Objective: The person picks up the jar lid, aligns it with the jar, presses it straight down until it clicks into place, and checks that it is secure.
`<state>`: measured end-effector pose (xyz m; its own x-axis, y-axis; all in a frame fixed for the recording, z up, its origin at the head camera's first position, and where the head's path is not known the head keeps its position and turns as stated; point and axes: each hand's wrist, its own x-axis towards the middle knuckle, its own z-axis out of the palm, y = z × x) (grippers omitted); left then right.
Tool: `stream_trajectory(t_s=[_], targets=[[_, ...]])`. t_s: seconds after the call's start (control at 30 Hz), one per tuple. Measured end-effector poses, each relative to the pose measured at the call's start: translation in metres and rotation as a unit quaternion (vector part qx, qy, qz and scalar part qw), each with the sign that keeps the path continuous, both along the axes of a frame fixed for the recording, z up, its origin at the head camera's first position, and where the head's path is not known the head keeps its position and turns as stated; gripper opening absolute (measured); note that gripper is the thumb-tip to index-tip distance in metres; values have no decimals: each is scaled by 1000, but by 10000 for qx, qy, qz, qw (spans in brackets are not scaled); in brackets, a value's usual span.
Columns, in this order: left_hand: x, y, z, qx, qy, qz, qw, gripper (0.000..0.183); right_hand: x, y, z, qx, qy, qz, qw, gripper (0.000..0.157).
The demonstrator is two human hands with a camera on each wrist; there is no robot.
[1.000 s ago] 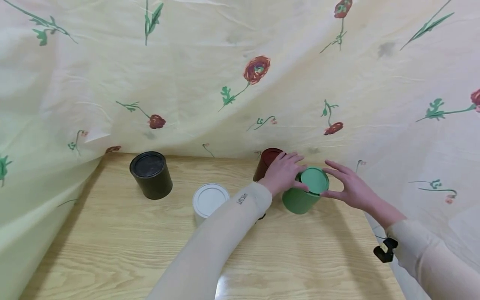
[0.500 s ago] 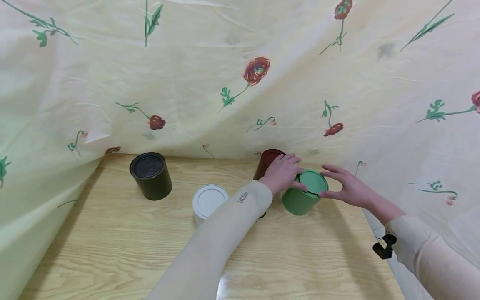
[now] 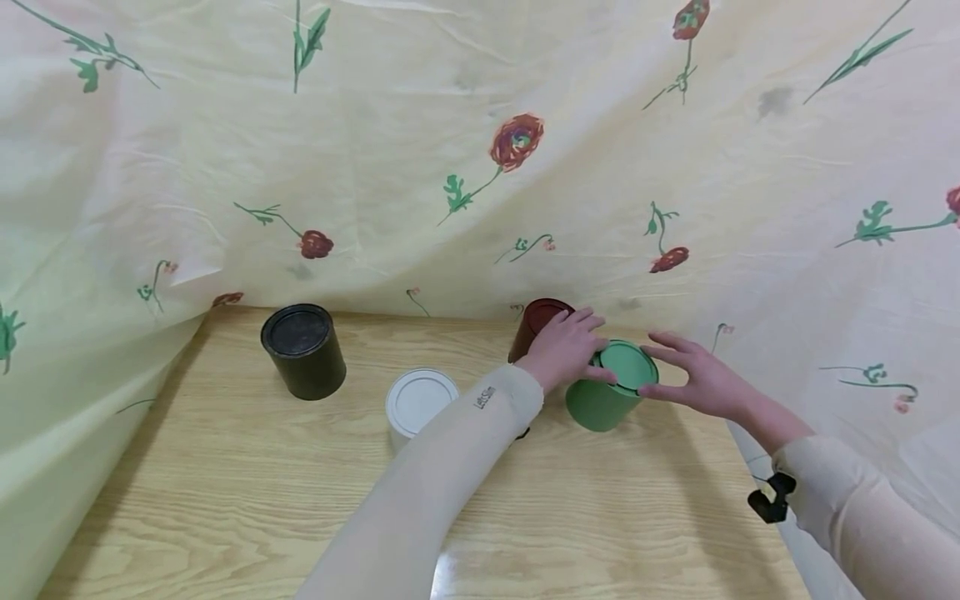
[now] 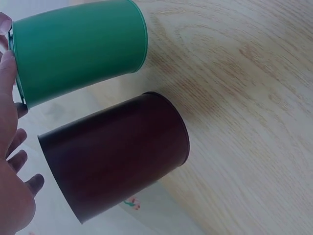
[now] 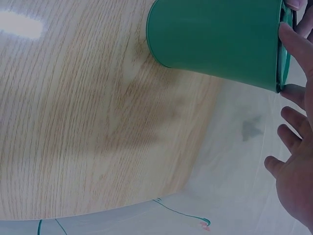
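Observation:
A green can (image 3: pixel 600 406) stands on the wooden table at the right, its round green lid (image 3: pixel 628 364) on top. In the right wrist view the lid sits slightly askew, with a narrow dark gap at the can's rim. My left hand (image 3: pixel 564 350) holds the lid's left edge with thumb and index finger, the other fingers spread. On the opposite side, my right hand (image 3: pixel 701 379) pinches the lid's edge between thumb and index finger. A dark red can (image 4: pixel 117 154) stands close behind my left hand, which covers part of it in the head view.
A black can (image 3: pixel 303 354) stands at the back left of the table (image 3: pixel 247 483). Nearer the middle is a white can (image 3: pixel 422 402), partly covered by my left sleeve. A floral cloth (image 3: pixel 375 167) hangs behind and along the sides.
The right index finger has come down a little toward the far edge of the lid, and the lid sits slightly lower. The left hand and the cans have hardly moved.

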<state>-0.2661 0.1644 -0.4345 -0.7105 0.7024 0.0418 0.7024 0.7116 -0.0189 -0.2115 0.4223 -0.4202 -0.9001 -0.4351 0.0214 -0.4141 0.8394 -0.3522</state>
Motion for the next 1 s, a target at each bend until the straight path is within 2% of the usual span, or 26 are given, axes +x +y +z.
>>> stream_trajectory(t_s=[0.23, 0.47, 0.57, 0.77, 1.0], targets=[[0, -1, -2, 63, 3, -71, 10000, 69, 3, -2, 0, 88, 96, 16, 9999, 71], [2, -2, -6, 153, 15, -79, 9999, 70, 5, -5, -2, 286, 562, 155, 9979, 67], [2, -2, -7, 162, 6, -49, 9999, 71, 5, -6, -3, 332, 630, 192, 9973, 68], [2, -3, -8, 215, -145, 33, 9997, 70, 5, -7, -4, 202, 574, 189, 9980, 68], [3, -4, -6, 274, -438, 123, 9986, 68, 4, -7, -7, 141, 232, 83, 9996, 70]])
